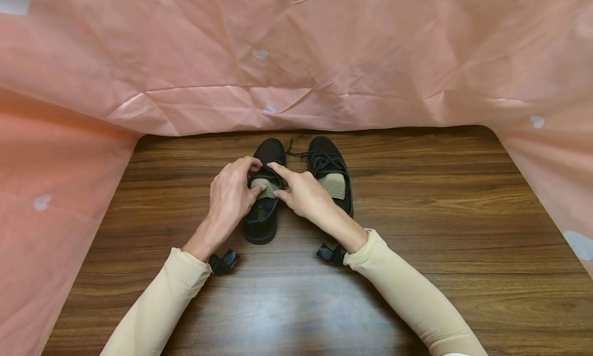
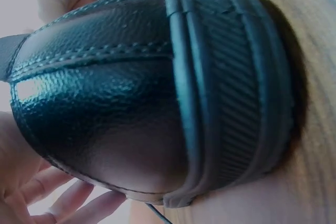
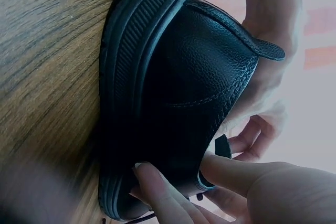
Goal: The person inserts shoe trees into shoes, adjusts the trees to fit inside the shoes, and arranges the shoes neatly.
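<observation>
A black lace-up shoe (image 1: pixel 260 227) stands on the wooden surface, toe away from me, its beige tongue lining (image 1: pixel 265 188) showing in the opening. My left hand (image 1: pixel 229 189) holds its left side, thumb at the lining and fingers bent over near the laces. On the other side my right hand (image 1: pixel 306 191) grips the edge of the opening. The right wrist view shows that thumb at the rim of the shoe (image 3: pixel 205 61) and fingers along its outside. Whether either hand pinches a lace is hidden. The shoe's heel (image 2: pixel 105 108) fills the left wrist view.
A second black shoe (image 1: pixel 326 155), laced and with a beige patch at its opening, stands to the right. Pink cloth (image 1: pixel 296 52) with pale hearts hangs around the wooden tabletop (image 1: pixel 445 217). Black wrist devices (image 1: pixel 224 262) sit by both cuffs.
</observation>
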Motion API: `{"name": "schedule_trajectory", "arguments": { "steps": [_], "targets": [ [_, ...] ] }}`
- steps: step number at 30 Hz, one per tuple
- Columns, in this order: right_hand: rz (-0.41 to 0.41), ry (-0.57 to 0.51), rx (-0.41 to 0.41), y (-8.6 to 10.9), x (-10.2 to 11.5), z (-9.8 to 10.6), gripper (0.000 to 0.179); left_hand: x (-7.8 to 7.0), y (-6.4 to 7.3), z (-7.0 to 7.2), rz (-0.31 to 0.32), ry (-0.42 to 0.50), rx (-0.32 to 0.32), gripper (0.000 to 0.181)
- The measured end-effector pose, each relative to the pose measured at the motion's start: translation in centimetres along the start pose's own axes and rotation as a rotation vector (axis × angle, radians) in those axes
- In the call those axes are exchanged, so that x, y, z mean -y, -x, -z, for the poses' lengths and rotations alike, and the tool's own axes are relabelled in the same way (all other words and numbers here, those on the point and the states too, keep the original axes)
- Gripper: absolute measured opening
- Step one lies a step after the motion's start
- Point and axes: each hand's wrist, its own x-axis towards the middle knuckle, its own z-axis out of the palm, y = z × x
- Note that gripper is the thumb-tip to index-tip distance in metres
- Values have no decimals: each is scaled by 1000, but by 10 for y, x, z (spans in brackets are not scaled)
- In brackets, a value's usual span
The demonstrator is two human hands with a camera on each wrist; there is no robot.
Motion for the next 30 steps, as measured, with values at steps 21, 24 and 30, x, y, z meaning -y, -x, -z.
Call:
{"name": "schedule_trajectory", "arguments": {
  "steps": [21,24,30],
  "targets": [
    [35,-32,5,3,-1,4,70,7,12,13,88,52,40,44],
    [31,-43,20,3,-2,3,71,9,12,14,117,96,94,45],
    [24,-105,24,2,-4,1,71,11,13,16,140,180,145,53]
  ]
}}
